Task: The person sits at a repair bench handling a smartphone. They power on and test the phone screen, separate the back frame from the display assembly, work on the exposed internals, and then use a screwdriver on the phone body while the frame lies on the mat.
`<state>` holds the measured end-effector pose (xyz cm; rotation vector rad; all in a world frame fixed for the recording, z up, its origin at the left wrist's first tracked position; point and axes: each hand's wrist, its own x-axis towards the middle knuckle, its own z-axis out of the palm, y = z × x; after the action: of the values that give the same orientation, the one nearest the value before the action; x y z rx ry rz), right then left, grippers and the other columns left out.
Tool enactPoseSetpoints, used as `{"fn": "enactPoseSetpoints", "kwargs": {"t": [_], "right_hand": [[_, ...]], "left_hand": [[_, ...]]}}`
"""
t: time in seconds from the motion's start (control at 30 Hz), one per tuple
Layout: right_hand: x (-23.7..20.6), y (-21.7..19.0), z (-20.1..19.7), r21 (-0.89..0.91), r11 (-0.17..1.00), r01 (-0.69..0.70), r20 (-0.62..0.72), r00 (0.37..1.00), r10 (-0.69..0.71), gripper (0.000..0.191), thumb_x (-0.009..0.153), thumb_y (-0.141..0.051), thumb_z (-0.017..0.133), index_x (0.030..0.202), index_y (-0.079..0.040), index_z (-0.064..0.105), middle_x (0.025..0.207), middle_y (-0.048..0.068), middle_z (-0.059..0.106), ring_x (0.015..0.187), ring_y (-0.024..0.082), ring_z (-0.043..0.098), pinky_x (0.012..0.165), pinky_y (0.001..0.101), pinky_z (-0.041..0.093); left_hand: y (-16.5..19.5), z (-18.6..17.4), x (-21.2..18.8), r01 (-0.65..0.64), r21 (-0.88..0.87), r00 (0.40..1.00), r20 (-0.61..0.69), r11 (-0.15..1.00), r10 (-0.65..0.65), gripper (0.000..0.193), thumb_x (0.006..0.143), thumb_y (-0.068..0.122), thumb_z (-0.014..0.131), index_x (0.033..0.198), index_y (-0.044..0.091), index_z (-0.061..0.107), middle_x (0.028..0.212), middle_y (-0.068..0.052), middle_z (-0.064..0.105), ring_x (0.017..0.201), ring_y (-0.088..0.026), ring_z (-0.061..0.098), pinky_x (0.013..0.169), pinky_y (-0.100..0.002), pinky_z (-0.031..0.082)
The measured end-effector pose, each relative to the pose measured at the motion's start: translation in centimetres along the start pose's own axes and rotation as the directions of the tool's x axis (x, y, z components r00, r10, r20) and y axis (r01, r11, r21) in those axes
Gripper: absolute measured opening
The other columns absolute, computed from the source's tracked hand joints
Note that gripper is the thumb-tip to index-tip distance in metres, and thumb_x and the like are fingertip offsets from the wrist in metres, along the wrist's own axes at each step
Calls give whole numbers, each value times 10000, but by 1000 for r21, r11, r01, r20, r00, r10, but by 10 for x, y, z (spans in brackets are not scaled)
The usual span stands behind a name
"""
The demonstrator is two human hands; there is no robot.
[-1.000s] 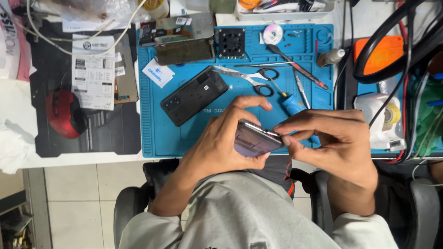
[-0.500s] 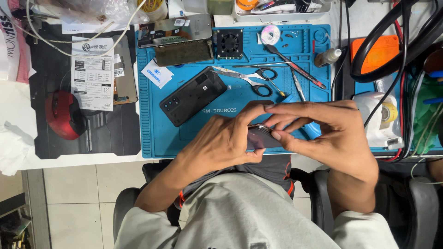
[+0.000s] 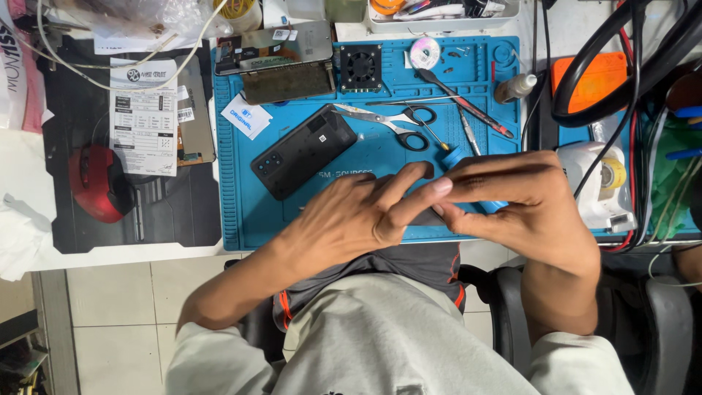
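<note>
My left hand (image 3: 358, 216) and my right hand (image 3: 523, 201) are pressed together over the front edge of the blue work mat (image 3: 241, 212). They close around a small dark phone (image 3: 426, 217). Only a thin sliver of it shows between the fingers; the rest is hidden. The fingers of my left hand lie over those of my right. A black phone back cover (image 3: 303, 150) lies at an angle on the mat, just beyond my left hand.
Scissors (image 3: 391, 124), a red-handled screwdriver (image 3: 461, 102), a small fan unit (image 3: 360, 66) and a metal plate (image 3: 281, 62) lie on the mat. A red mouse (image 3: 99, 183) and a printed slip (image 3: 142, 117) sit left. A white device (image 3: 599, 183) and cables crowd the right.
Both hands have closed further over the phone, which showed plainly a second ago and is now almost covered. The hands moved slightly up toward the mat.
</note>
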<state>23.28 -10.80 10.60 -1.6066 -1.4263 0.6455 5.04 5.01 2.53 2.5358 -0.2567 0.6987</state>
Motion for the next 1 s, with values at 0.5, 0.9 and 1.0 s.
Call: {"fn": "enactPoseSetpoints", "kwargs": {"t": [0.5,0.9,1.0], "right_hand": [[-27,46,10,-170,979,-113,83,988,129,271,730,-85,829,989,-25,779,965,95,790,824,241,780,669,292,605],[-32,62,15,-99,980,-173,122,975,184,259,757,-22,798,1015,-17,775,887,82,766,766,196,766,690,284,602],[-23,54,16,-138,976,-170,185,964,194,270,747,-7,782,1017,-19,774,872,82,763,759,206,761,681,291,602]], "left_hand": [[-14,58,-9,-100,203,982,178,974,64,879,947,79,610,1638,294,112,1388,-255,593,622,-261,635,520,-364,513],[-32,12,-33,401,-129,910,169,907,-378,343,981,390,686,1161,105,625,984,-91,757,852,-271,745,712,-374,568],[-32,9,-47,528,-379,848,176,760,-501,234,1045,270,602,1110,55,668,1031,-108,763,889,-273,751,771,-370,578]]}}
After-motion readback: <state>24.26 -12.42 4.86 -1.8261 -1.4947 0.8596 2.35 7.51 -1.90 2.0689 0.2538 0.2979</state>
